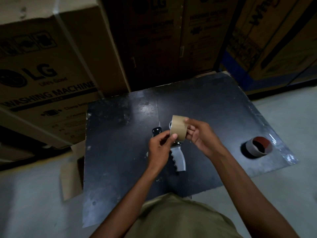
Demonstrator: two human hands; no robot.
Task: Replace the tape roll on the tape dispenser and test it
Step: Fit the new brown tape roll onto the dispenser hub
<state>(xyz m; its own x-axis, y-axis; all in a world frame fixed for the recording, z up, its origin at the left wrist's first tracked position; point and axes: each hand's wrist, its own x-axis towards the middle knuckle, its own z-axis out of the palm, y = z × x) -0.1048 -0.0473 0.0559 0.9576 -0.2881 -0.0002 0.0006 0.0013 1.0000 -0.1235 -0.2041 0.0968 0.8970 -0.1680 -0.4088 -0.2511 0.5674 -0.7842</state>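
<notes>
A dim storeroom, tall brown cardboard appliance boxes (51,69) stacked at the far side, and a scuffed black table (120,152) out front. Centre stage: the fresh brown roll of packing tape (178,128), held up on edge above the table between both hands. The right hand (200,136) has its grip closed on the roll's right side, fingers curled over the rim; the left hand (159,143) pinches the roll's near left edge, thumb pressed to the tape face. Directly beneath lies the handheld tape dispenser with its ribbed grey handle (178,160) pointing toward the near side, its black front end (157,131) peeking out left of the roll. Well off to the right sits a spent cardboard core with a reddish inner face (258,147). It looks like the loading step: the thumb seems to be hunting the loose end. Next, the roll must slide onto the dispenser's hub, sticky side correctly facing, then thread through.
</notes>
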